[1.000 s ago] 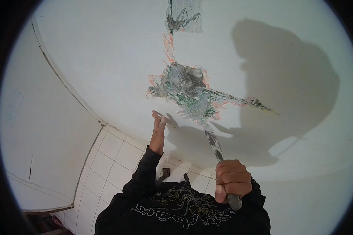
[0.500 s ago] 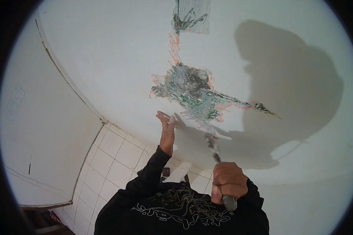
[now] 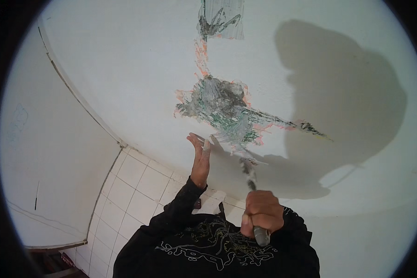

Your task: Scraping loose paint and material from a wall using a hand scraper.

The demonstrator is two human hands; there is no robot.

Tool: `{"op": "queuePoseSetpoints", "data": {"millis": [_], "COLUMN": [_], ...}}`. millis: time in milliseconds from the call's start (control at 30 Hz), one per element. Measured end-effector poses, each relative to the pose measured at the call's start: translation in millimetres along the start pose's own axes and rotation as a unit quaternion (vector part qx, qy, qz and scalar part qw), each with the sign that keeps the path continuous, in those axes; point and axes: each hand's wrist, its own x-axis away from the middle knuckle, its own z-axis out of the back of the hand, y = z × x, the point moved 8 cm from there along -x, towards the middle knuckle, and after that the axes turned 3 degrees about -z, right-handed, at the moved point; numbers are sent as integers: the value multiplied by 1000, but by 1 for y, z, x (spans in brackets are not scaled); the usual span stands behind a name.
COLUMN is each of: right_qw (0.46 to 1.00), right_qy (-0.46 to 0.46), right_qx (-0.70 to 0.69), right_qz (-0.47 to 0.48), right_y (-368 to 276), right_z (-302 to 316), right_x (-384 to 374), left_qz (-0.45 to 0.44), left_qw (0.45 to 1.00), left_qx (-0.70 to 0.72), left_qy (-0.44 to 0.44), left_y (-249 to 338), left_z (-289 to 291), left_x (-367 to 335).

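Note:
In the head view, my right hand (image 3: 264,211) is wrapped round the grey handle of a putty knife (image 3: 249,172), whose rounded butt sticks out below the fist. Its smeared, narrow blade points up toward the wall, near the lower edge of a rough patch (image 3: 222,99). That patch is grey, with green streaks and pink-orange edges. Whether the blade tip touches the wall, I cannot tell. My left hand (image 3: 200,160) is raised below and left of the patch, fingers stretched out, with whitish smears on them. I cannot make out whether it rests on the wall.
A pale wall (image 3: 125,69) fills most of the view, with my shadow (image 3: 347,106) on its right. Higher up is a smaller grey patch (image 3: 222,23). Another wall (image 3: 55,153) stands at the left. Below lies a white tiled floor (image 3: 139,185), with dark objects (image 3: 55,262) at lower left.
My right hand and the putty knife have shifted slightly left and up. My left hand has moved a little to the right, still with its fingers stretched. The patch looks the same.

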Motion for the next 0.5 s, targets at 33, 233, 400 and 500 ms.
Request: {"op": "queuePoseSetpoints", "data": {"millis": [33, 233, 400, 500], "right_qw": [1000, 999, 961, 998], "right_qy": [2, 18, -216, -13], "right_qx": [1, 4, 31, 26], "right_qz": [-1, -40, -172, -55], "right_y": [7, -1, 38, 2], "right_z": [4, 9, -3, 17], "right_x": [0, 0, 7, 15], "left_qz": [2, -92, -249, -20], "left_qw": [1000, 994, 924, 999], "left_qx": [-1, -57, -270, -20], "left_qy": [-2, -29, -103, -21], "left_y": [-4, 5, 15, -4], "left_z": [4, 2, -4, 0], "left_x": [1, 2, 14, 1]}}
